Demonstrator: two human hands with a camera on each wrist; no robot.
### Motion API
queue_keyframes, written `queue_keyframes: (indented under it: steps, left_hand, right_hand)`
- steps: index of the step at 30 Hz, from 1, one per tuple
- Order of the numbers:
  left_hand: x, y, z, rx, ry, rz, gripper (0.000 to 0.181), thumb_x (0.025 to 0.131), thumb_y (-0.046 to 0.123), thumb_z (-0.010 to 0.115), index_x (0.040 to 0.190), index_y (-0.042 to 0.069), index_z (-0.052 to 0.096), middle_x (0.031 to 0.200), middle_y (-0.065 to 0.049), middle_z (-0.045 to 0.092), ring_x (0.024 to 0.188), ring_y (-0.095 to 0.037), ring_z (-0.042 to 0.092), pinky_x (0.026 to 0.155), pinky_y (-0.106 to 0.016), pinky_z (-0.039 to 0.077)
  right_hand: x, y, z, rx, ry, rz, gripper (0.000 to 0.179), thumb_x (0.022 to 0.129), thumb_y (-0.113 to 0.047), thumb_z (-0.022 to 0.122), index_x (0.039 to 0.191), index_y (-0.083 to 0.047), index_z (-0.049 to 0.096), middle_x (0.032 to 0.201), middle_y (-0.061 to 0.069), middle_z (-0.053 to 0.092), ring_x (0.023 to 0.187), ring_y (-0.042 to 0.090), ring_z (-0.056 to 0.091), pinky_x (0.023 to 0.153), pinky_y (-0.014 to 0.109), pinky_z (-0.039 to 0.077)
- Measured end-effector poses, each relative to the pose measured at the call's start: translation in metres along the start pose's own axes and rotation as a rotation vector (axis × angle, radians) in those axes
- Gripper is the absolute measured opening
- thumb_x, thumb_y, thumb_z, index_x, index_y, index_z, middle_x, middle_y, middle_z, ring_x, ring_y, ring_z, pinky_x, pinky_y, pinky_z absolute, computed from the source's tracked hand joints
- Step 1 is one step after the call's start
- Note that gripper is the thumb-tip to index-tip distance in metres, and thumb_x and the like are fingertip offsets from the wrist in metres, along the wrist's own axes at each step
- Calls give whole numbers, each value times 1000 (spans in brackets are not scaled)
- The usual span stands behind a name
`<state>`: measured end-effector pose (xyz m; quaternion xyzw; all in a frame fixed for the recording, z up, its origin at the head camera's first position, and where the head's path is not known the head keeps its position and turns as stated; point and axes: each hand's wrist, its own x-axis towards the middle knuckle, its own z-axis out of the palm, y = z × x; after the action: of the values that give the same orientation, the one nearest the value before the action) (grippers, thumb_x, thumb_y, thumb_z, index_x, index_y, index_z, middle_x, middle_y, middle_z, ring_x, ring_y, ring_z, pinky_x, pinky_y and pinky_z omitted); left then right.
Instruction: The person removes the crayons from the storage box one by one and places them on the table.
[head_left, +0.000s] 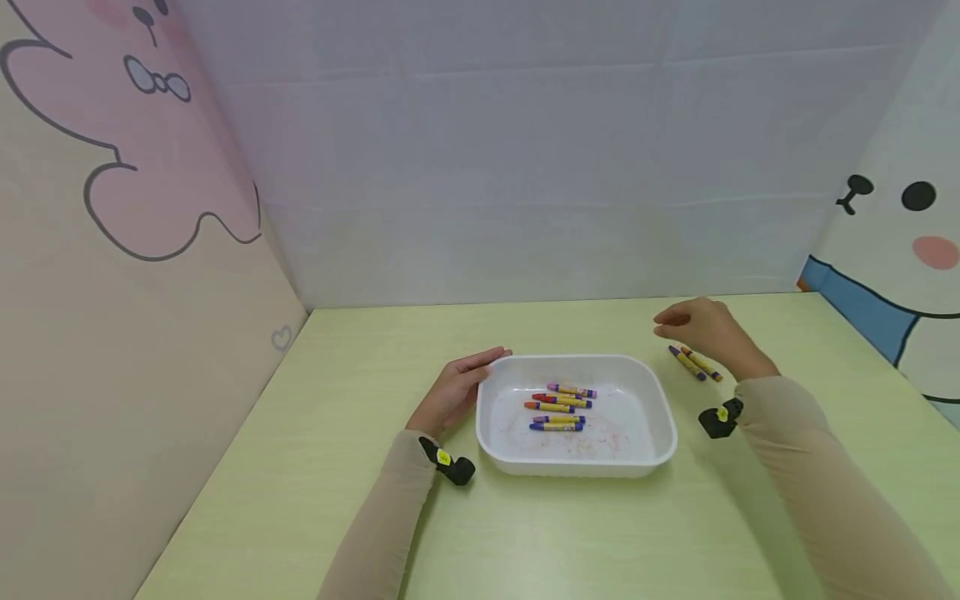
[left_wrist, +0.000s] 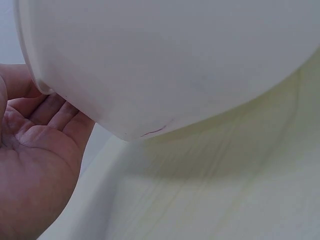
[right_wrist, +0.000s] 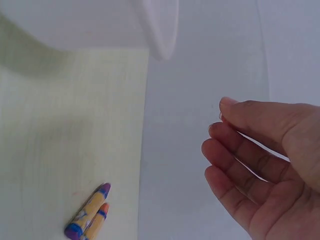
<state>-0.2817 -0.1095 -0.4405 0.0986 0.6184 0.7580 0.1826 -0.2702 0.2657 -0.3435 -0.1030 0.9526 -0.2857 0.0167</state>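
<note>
A white plastic tray (head_left: 577, 468) holds several crayons with yellow wrappers, among them an orange crayon (head_left: 550, 407), a pink crayon (head_left: 572, 390) and a blue crayon (head_left: 556, 427). My left hand (head_left: 452, 390) holds the tray at its far left corner. In the left wrist view its fingers (left_wrist: 60, 112) lie against the outer wall, under the rim. My right hand (head_left: 708, 332) hovers right of the tray, its fingers loosely bent and nothing between them. Below it on the table lie a purple crayon (right_wrist: 89, 212) and another orange crayon (right_wrist: 96, 223), side by side.
The light yellow-green table (head_left: 360, 358) ends at a pale cloth backdrop (head_left: 480, 183). Side panels with cartoon drawings stand to the left and right. Small coloured marks dot the tray's floor.
</note>
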Motion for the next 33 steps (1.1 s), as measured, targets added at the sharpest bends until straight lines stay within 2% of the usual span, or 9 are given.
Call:
queue_keyframes:
  steps: [4, 6, 10, 14, 17, 20, 23, 28, 33]
  left_hand:
    - [1, -1, 0, 0, -1, 0, 39, 100, 3, 43, 139, 4, 51, 144, -11, 51, 136, -22, 45, 107, -33, 43]
    - [1, -1, -1, 4, -2, 2, 39, 100, 3, 43, 139, 4, 51, 144, -11, 50, 136, -23, 45, 107, -34, 43]
    - [2, -2, -1, 10, 0, 5, 39, 100, 3, 43, 139, 5, 51, 144, -11, 51, 136, -23, 45, 107, -35, 43]
    - [2, -3, -1, 9, -1, 5, 39, 100, 3, 43, 139, 5, 51, 144, -10, 50, 135, -23, 45, 107, -35, 43]
    - [2, -3, -2, 10, -6, 2, 40, 100, 3, 42, 139, 5, 50, 144, -10, 50, 135, -22, 45, 107, -34, 43]
    - [2, -3, -2, 16, -7, 2, 40, 100, 2, 42, 139, 5, 51, 144, -10, 50, 136, -22, 44, 107, -35, 43]
    - [2, -3, -2, 20, -6, 5, 40, 100, 2, 42, 139, 5, 50, 145, -11, 50, 136, -23, 44, 107, -35, 42]
    - [1, -1, -1, 16, 1, -5, 40, 100, 2, 43, 139, 5, 51, 144, -9, 51, 136, -21, 45, 107, -33, 42]
    - [0, -1, -1, 15, -6, -1, 41, 100, 2, 42, 140, 5, 50, 145, -10, 50, 136, -22, 44, 108, -34, 42]
  right_hand:
    - [6, -20, 6, 13, -14, -61, 31, 93, -21, 62, 114, 1, 68, 110, 21, 69, 95, 32, 65, 78, 43, 56]
    - [8, -28, 9, 17, -30, -94, 28, 93, -19, 63, 112, 0, 70, 109, 19, 70, 99, 32, 65, 82, 44, 55]
    - [12, -43, 19, 24, -85, -131, 22, 91, -17, 66, 107, -3, 72, 106, 15, 72, 95, 27, 66, 80, 42, 56]
    - [18, -54, 32, -3, -193, -174, 19, 88, -16, 69, 102, -4, 74, 98, 8, 73, 88, 19, 66, 77, 38, 56]
    - [22, -58, 43, -31, -304, -194, 16, 86, -13, 71, 98, -4, 74, 94, 4, 73, 85, 15, 65, 75, 33, 56]
    - [26, -59, 54, -66, -401, -196, 11, 85, -12, 72, 94, -7, 75, 89, 0, 71, 81, 12, 62, 71, 28, 54]
    - [30, -59, 63, -89, -454, -171, 7, 84, -11, 73, 90, -9, 75, 85, -1, 70, 76, 11, 60, 68, 26, 52]
    - [30, -62, 73, -113, -487, -102, 4, 82, -9, 74, 85, -11, 73, 84, 0, 67, 75, 13, 57, 69, 26, 51]
    - [27, -62, 83, -115, -484, -104, 6, 81, -8, 75, 81, -12, 71, 83, -1, 64, 75, 13, 54, 69, 24, 48]
